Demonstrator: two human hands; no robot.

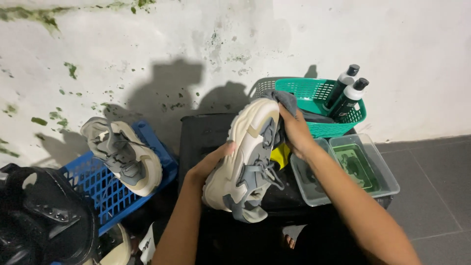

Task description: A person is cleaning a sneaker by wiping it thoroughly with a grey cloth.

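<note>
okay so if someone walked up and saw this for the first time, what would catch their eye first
Mid-frame, a chunky cream-and-grey sneaker is held up over a black box: the left hand grips its sole side, the right hand presses a grey cloth to its heel end. Its twin lies on a blue crate at left, and a teal basket with two bottles sits behind right.

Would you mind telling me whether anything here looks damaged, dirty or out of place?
Yes: the white wall is blotched with green and dark patches, like mould or algae. One clear tub holds green-tinted liquid. The second sneaker lies tilted on the blue crate.
</note>
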